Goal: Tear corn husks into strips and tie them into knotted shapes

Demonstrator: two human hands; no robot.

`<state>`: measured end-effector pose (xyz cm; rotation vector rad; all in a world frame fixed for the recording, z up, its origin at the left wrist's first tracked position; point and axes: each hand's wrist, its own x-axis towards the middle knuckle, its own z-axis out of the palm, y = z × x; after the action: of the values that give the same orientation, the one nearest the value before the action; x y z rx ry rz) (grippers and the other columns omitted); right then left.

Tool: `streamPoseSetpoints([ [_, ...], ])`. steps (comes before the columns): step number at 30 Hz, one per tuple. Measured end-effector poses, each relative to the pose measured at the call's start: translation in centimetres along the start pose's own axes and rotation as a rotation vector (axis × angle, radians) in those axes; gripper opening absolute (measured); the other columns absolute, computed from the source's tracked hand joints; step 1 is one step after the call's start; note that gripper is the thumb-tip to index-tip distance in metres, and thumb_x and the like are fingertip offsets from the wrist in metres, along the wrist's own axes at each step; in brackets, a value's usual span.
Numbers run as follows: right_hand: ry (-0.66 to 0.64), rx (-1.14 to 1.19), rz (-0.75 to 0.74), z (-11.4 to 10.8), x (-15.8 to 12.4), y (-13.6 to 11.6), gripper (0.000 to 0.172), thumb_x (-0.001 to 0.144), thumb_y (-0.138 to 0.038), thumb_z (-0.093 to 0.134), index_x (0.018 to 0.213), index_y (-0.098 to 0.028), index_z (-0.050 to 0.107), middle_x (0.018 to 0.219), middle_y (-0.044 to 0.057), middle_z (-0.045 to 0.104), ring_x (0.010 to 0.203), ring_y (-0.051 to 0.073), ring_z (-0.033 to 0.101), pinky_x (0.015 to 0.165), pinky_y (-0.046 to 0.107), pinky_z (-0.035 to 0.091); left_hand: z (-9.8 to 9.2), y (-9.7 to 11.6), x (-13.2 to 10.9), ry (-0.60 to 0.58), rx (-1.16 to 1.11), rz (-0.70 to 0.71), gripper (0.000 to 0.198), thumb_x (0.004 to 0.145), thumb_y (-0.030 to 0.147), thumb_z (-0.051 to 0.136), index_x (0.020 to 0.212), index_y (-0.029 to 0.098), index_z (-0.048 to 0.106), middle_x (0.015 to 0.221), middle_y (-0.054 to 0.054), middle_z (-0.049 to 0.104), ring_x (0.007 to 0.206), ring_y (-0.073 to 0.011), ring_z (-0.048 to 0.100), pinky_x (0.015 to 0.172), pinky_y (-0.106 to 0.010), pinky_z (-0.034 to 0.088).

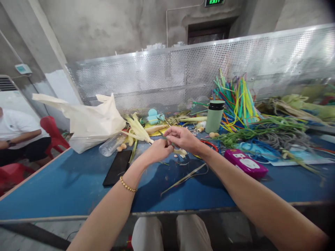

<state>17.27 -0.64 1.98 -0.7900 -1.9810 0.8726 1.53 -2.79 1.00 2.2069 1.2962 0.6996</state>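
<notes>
Over the middle of the blue table point(86, 195), my left hand point(158, 150) and my right hand point(183, 137) meet at the fingertips. Both are closed in a pinch around something small, partly dark green, that I cannot make out. A gold bead bracelet point(127, 184) circles my left wrist. Just beyond the left hand lies a pale corn husk point(138, 129). Pale scraps point(180, 152) sit below the right hand, and a thin dried strip point(180, 181) lies nearer the front edge.
Left of my hands are a black phone point(116, 170), a clear plastic bottle point(111, 146) and a white bag point(94, 122). On the right stand a green tumbler point(214, 120), a purple box point(246, 164) and colourful strips point(240, 104). A perforated metal panel point(157, 80) runs behind; a person point(21, 136) sits far left.
</notes>
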Motion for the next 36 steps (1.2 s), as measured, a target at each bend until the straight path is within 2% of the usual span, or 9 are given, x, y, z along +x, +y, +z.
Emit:
streamPoseSetpoints([
  [5,0.189,0.034,0.029,-0.9,-0.3,-0.5,0.033,0.085,-0.033,0.057,0.113,-0.016,0.060,0.098,0.008,0.070,0.049,0.008,0.050,0.044,0.023,0.038,0.2,-0.8,0.4,-0.073,-0.345,-0.051,0.025,0.093,0.024,0.042,0.072,0.016,0.054,0.060,-0.001,0.055,0.048,-0.0101,0.045,0.049,-0.024,0.033],
  [7,0.228,-0.107,0.019,-1.5,-0.3,-0.3,0.028,0.082,-0.031,0.061,0.104,-0.015,0.065,0.092,0.007,0.070,0.052,0.009,0.051,0.048,0.024,0.039,0.4,-1.0,0.5,-0.071,-0.428,-0.069,0.026,0.093,0.026,0.043,0.072,0.017,0.054,0.060,-0.001,0.055,0.046,-0.0091,0.041,0.047,-0.024,0.031],
  [12,0.077,-0.384,-0.056,-2.1,-0.3,0.4,0.012,0.077,-0.024,0.063,0.072,-0.014,0.069,0.062,0.000,0.061,0.062,0.012,0.052,0.058,0.025,0.036,0.4,-1.2,0.7,-0.030,-0.519,-0.106,0.024,0.093,0.027,0.047,0.072,0.017,0.054,0.060,-0.002,0.057,0.043,-0.0081,0.040,0.046,-0.024,0.030],
  [16,0.096,-0.438,-0.064,-2.0,-0.4,0.6,0.014,0.077,-0.023,0.060,0.068,-0.014,0.067,0.057,-0.001,0.057,0.057,0.010,0.045,0.055,0.024,0.031,0.3,-1.1,0.8,0.027,-0.571,-0.137,0.026,0.095,0.028,0.048,0.073,0.017,0.054,0.059,-0.002,0.057,0.044,-0.0072,0.040,0.044,-0.022,0.029],
  [19,0.028,-0.409,-0.072,-2.1,-0.4,0.6,0.014,0.077,-0.024,0.060,0.070,-0.014,0.069,0.056,-0.002,0.057,0.054,0.010,0.044,0.054,0.024,0.029,0.2,-1.0,0.9,0.085,-0.612,-0.138,0.023,0.093,0.022,0.050,0.070,0.016,0.053,0.058,0.000,0.056,0.043,-0.0060,0.040,0.042,-0.021,0.027],
  [22,-0.027,-0.463,-0.106,-2.2,-0.5,0.6,0.019,0.078,-0.023,0.059,0.065,-0.015,0.069,0.057,-0.001,0.058,0.056,0.010,0.046,0.056,0.024,0.030,0.2,-1.0,1.0,0.134,-0.605,-0.122,0.023,0.089,0.016,0.052,0.067,0.016,0.051,0.059,0.001,0.058,0.039,-0.0038,0.037,0.041,-0.021,0.024],
  [26,0.095,-0.536,-0.113,-2.0,-0.3,0.9,0.017,0.078,-0.020,0.059,0.070,-0.016,0.073,0.062,0.000,0.064,0.058,0.011,0.048,0.057,0.024,0.032,0.3,-1.1,1.2,0.145,-0.582,-0.116,0.020,0.088,0.014,0.052,0.068,0.015,0.053,0.061,0.000,0.062,0.035,-0.0039,0.037,0.039,-0.022,0.024],
  [30,0.116,-0.557,-0.105,-1.4,-0.2,1.6,0.013,0.074,-0.016,0.061,0.073,-0.017,0.074,0.064,0.000,0.067,0.058,0.011,0.051,0.059,0.023,0.034,0.5,-1.2,1.1,0.132,-0.525,-0.078,0.016,0.086,0.014,0.052,0.071,0.015,0.052,0.065,-0.002,0.067,0.034,-0.0051,0.040,0.039,-0.022,0.027],
  [36,0.143,-0.568,-0.122,-0.6,-0.2,2.4,0.009,0.072,-0.015,0.060,0.065,-0.016,0.066,0.061,0.000,0.063,0.057,0.011,0.051,0.059,0.023,0.034,0.7,-1.3,1.1,0.224,-0.209,-0.005,0.013,0.083,0.011,0.051,0.071,0.017,0.054,0.062,0.000,0.067,0.040,-0.0081,0.047,0.048,-0.022,0.035],
])
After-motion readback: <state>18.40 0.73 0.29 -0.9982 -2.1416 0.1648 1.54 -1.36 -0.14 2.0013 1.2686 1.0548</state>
